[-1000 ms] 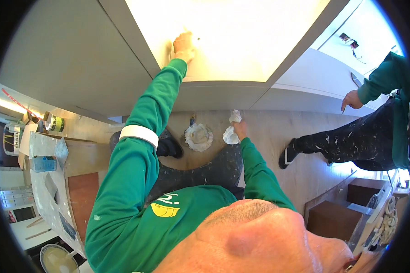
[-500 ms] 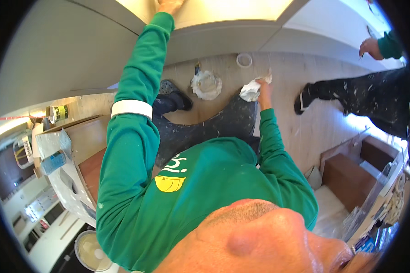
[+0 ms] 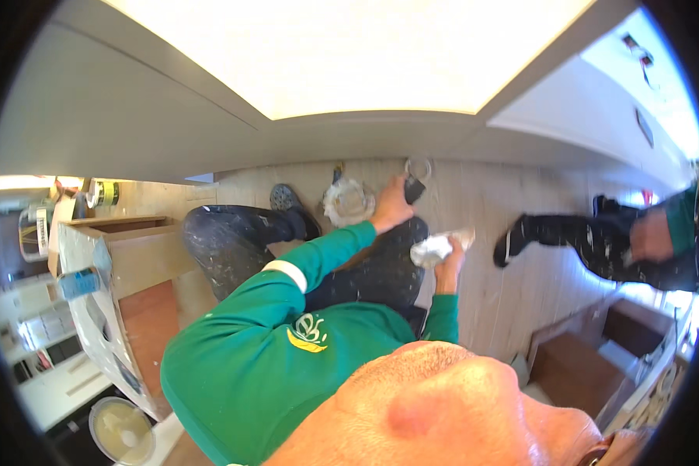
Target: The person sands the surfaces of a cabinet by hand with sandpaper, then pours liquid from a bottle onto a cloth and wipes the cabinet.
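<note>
My left hand (image 3: 392, 208) is down above my right knee, fingers closed on a small dark grey flat piece (image 3: 415, 189). Its exact kind does not show. To the right and a little nearer, my right hand (image 3: 450, 264) grips a crumpled white rag (image 3: 431, 251). On the floor left of my left hand is a bowl (image 3: 348, 203) with a ragged, white-crusted rim. A tool with a yellowish, dark handle (image 3: 337, 172) lies just behind the bowl. Beyond the dark piece stands a round clear plastic tub (image 3: 419, 168).
A grey cabinet front (image 3: 349, 140) runs across ahead, below a bright lit recess (image 3: 349, 58). At right another person's hand (image 3: 651, 235) and dark-trousered leg (image 3: 559, 241) are close. An open wooden box (image 3: 144, 256) stands left, brown boxes (image 3: 579, 369) lower right.
My left hand has come down from the lit recess to beside my right knee, now with the dark piece in it. My right hand still grips the rag. The other person's hand has lowered.
</note>
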Available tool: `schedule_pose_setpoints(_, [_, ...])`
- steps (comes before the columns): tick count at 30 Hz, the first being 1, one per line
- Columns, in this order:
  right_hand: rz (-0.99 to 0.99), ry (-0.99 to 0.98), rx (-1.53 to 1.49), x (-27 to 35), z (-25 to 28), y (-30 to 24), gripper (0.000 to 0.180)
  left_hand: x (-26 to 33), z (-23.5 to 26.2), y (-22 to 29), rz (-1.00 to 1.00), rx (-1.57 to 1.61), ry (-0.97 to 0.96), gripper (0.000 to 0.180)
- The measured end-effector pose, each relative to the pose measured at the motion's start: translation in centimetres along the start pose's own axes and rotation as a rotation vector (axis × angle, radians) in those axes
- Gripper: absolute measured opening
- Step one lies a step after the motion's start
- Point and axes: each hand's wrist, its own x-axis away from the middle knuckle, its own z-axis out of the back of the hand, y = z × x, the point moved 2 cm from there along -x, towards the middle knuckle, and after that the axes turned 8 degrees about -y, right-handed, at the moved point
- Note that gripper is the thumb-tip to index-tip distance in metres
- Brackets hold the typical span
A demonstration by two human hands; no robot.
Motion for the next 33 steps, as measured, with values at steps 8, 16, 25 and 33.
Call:
schedule_pose_setpoints(8, [-0.050,-0.146,-0.089,4.3,-3.0,-1.7,0.034,-8.1,-2.5,0.2,-0.074,-0.403,-0.042,0.098])
schedule_pose_setpoints(16, [0.010,-0.434,-0.010,12.4,-17.6,-4.1,0.038,5.6,8.3,3.1,-0.027,0.608,-0.335,0.070])
schedule_pose_setpoints(25, [0.771,-0.908,0.477,21.7,-41.9,-2.9,0.044,13.7,28.1,11.1,-0.662,0.169,0.418,0.043])
schedule_pose_setpoints(33, [1.317,-0.623,0.722,13.0,-63.8,-18.3,0.033,11.9,35.3,8.0,-0.810,0.006,0.339,0.037])
